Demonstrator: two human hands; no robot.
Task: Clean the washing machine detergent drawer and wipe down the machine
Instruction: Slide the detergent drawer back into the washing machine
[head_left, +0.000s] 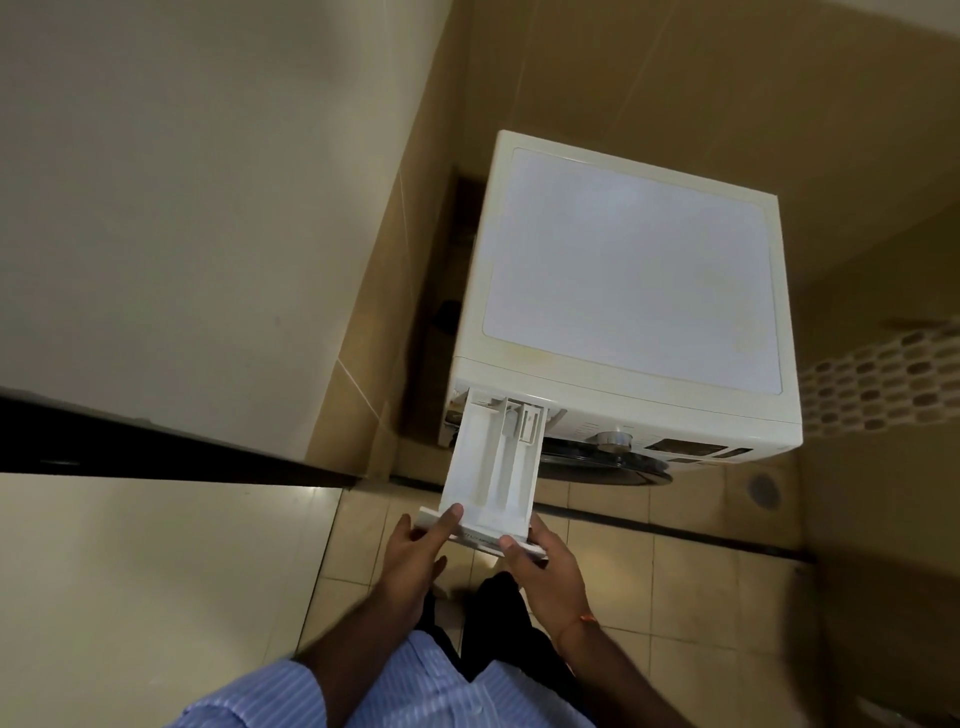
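Observation:
A white front-loading washing machine (628, 270) stands in a tiled corner, seen from above. Its white detergent drawer (493, 467) is pulled far out of the slot at the machine's top left, with its compartments showing. My left hand (415, 556) grips the drawer's front panel at its left end, thumb on top. My right hand (540, 566) holds the right end of the same panel. The back of the drawer still sits in the slot.
A cream wall (182, 208) and a dark-edged ledge (156, 452) lie to the left. Beige tiled walls stand behind and right of the machine. The tiled floor (675, 597) has a round drain (763, 491) on the right. The control knob (613, 440) and dark door (608, 467) face me.

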